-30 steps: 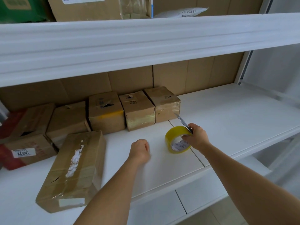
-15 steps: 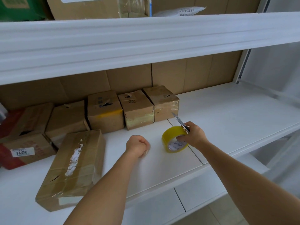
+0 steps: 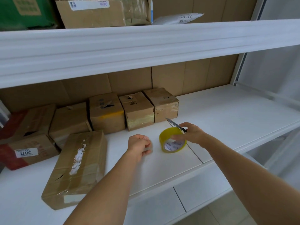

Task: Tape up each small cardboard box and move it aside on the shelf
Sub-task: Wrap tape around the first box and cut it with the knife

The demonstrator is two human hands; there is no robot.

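Head view: right hand (image 3: 193, 133) seemingly grips tape roll (image 3: 172, 142).

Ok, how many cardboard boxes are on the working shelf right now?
7: three small boxes in a back row, one left of them, two stacked at far left, one long box in front. More may be hidden left.
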